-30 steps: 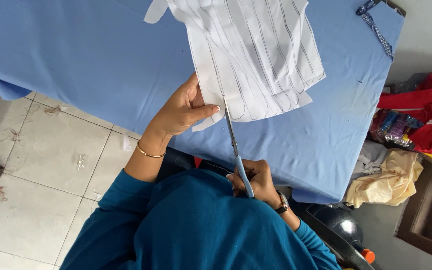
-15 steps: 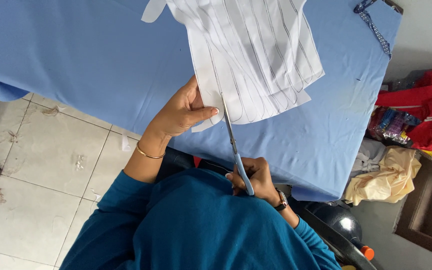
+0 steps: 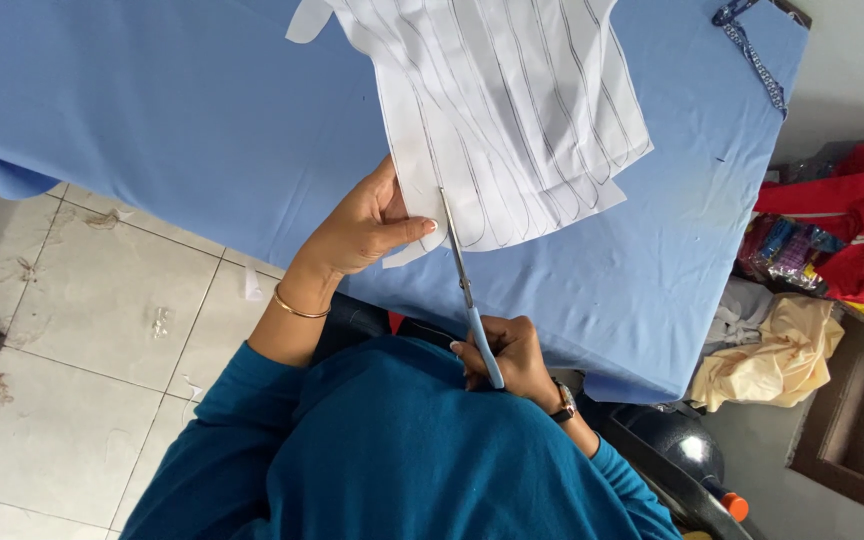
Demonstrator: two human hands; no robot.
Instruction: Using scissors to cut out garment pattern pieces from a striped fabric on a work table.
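A white paper pattern (image 3: 512, 110) with curved black lines lies on a blue cloth-covered table (image 3: 172, 110). My left hand (image 3: 362, 225) pinches the pattern's near left edge, thumb on top. My right hand (image 3: 507, 355) grips the blue handles of a pair of scissors (image 3: 464, 285). The blades point away from me and bite into the paper's near edge beside my left thumb. A gold bangle sits on my left wrist and a watch on my right.
A patterned ribbon (image 3: 752, 50) lies at the table's far right corner. Right of the table are piled red cloth (image 3: 842, 220) and yellow cloth (image 3: 772, 355). Tiled floor (image 3: 62, 330) lies to the left, a dark wooden frame at far right.
The scissors have crept slightly further into the paper. Both hands stay almost where they were.
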